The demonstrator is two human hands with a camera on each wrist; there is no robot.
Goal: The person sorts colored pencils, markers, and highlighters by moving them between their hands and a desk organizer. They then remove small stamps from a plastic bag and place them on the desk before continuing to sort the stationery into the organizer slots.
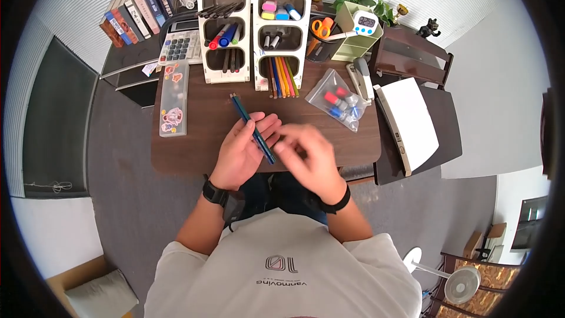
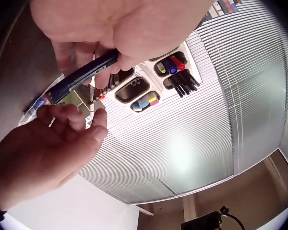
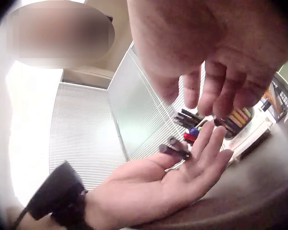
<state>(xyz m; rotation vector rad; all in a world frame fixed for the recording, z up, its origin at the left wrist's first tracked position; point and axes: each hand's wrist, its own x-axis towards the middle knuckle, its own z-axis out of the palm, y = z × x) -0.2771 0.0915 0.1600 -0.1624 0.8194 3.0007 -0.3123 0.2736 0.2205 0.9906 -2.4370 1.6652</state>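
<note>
Two slim dark blue-green pencils or pens (image 1: 252,127) lie slantwise across my left palm, held under the thumb of my left hand (image 1: 236,156). My right hand (image 1: 312,159) is just to their right, fingers loosely bent, holding nothing. In the left wrist view the dark barrels (image 2: 81,76) extend from beneath my left hand (image 2: 110,24) toward the right hand (image 2: 48,148). From the right wrist, their ends (image 3: 174,149) show above the left palm (image 3: 158,187), while my right hand (image 3: 221,43) hovers over them.
Behind the hands on the brown desk (image 1: 206,103) stand two white organizers (image 1: 226,75) (image 1: 279,52) with pens, markers, erasers and colored pencils. A sticker-covered case (image 1: 174,100) and calculator (image 1: 176,47) are left; a zip bag (image 1: 334,101), stapler (image 1: 360,80) and pen cup (image 1: 321,50) are right.
</note>
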